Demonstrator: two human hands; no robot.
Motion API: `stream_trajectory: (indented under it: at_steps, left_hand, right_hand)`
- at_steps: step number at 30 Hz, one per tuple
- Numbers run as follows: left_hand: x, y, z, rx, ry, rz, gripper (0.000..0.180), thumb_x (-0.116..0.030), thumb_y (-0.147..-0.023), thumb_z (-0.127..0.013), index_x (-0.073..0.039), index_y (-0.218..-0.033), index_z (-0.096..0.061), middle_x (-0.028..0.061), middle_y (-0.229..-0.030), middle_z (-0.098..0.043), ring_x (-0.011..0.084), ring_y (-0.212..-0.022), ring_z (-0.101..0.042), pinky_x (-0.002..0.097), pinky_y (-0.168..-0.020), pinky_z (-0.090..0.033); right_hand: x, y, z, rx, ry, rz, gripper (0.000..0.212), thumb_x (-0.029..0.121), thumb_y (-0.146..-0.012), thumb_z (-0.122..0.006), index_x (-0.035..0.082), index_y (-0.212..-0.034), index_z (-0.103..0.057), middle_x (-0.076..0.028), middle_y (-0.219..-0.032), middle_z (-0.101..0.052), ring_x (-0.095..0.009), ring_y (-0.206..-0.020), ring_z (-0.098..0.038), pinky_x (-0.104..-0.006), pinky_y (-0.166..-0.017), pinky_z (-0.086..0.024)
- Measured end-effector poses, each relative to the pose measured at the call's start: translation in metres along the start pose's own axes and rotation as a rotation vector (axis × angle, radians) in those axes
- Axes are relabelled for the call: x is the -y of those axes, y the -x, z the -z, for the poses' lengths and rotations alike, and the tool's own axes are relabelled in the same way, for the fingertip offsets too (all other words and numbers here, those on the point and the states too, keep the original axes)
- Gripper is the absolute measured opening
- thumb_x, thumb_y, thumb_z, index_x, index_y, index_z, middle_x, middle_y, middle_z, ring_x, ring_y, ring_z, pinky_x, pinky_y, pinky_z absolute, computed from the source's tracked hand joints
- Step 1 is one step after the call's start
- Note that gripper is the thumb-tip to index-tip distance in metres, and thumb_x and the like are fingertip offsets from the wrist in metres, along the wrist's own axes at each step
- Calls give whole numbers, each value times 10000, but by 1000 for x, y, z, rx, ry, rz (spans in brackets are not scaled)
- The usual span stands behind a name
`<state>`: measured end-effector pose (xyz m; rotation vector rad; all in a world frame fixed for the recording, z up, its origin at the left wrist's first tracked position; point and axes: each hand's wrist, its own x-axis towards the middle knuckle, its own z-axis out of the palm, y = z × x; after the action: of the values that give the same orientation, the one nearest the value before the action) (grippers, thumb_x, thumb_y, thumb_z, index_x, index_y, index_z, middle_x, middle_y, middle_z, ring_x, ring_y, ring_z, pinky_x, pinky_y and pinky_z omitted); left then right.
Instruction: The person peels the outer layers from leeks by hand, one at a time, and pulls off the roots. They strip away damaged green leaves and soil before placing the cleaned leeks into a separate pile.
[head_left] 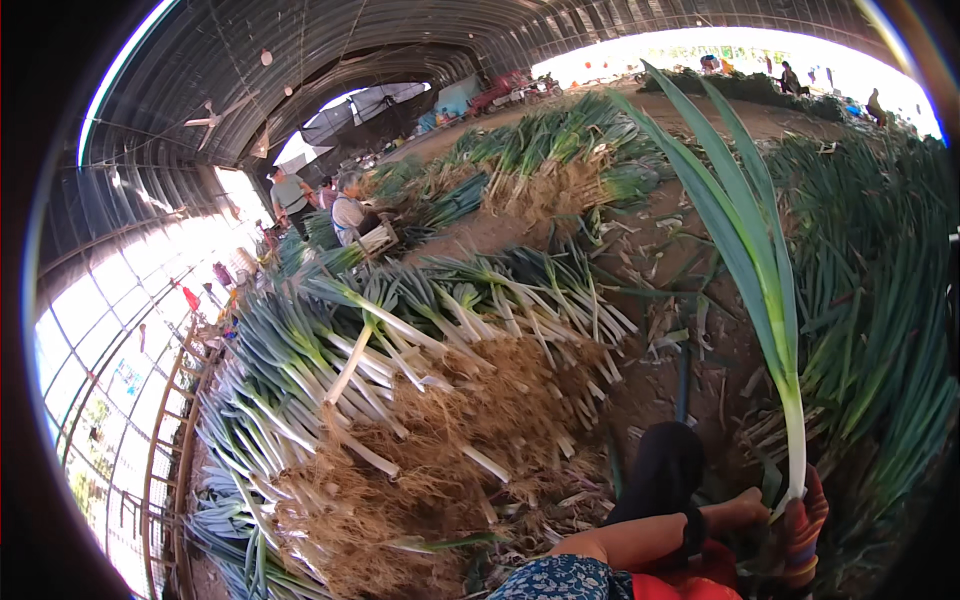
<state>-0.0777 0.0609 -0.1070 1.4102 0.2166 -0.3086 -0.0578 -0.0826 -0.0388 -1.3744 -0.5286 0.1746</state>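
Observation:
My right hand (806,522), in a reddish glove with a striped cuff, is closed around the white lower end of a long leek (791,405). The leek stands nearly upright, its broad green leaves fanning up and to the left. Beside its base is my left hand (741,509), bare, with a dark band on the wrist. Its fingers are bent together close to the stalk, next to a pale strip; what they pinch is too small to make out. The leek's root end is hidden by my hands.
A big heap of leeks (440,330) with brown roots (400,500) lies to my left. Dense green leaves (880,280) pile up at the right. Farther off are more leeks (560,150) and a seated person (350,212). Leaf scraps litter the soil (650,235). My dark-clad knee (665,465) is in front.

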Motion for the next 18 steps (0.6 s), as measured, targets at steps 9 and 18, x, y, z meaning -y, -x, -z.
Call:
stream_trajectory:
  at_steps: [9,18]
  left_hand:
    - [-104,24,45,-77,203,-520,331,-90,-763,-614,-37,-1080,-534,30,-881,-581,118,-785,-545,250,-685,-465]
    - [-121,-2,50,-250,786,-288,137,-174,-844,-587,-92,-783,-496,17,-656,-495,160,-608,-491,363,-657,-442]
  right_hand:
    - [-14,-22,29,-63,945,385,572,199,-696,-749,82,-1211,-529,-112,-849,-647,-288,-656,-599,-367,-608,-487]
    - [-25,-16,30,388,-151,-381,503,351,-840,-654,7,-1189,-541,-30,-802,-610,-81,-685,-539,-226,-622,-441]
